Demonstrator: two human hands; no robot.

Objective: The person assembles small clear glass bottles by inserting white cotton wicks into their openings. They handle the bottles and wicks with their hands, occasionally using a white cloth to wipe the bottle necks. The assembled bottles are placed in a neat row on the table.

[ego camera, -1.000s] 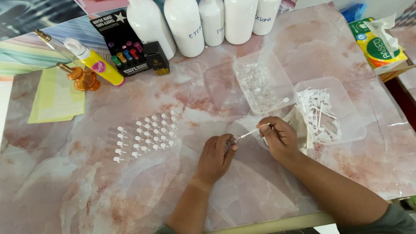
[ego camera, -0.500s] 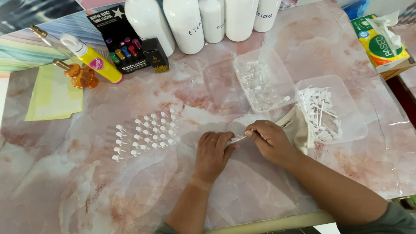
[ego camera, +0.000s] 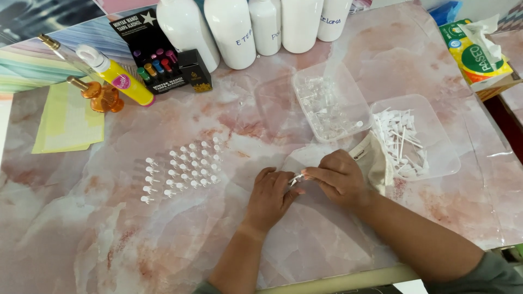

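Near the tabletop's front edge, left hand [ego camera: 271,197] and right hand [ego camera: 336,177] pinch one small white sprayer piece [ego camera: 297,178], apparently joining it. Finished rows [ego camera: 182,167] stand left; many loose stemmed pieces [ego camera: 402,142] remain.

My desk [ego camera: 109,239] is pink-and-white marble. At eleven o'clock lie a yellow bottle [ego camera: 117,79] with a white cap and a pale yellow paper [ego camera: 68,120]; at twelve, white bottles [ego camera: 234,30]; at one, a green-yellow tissue pack [ego camera: 471,54].
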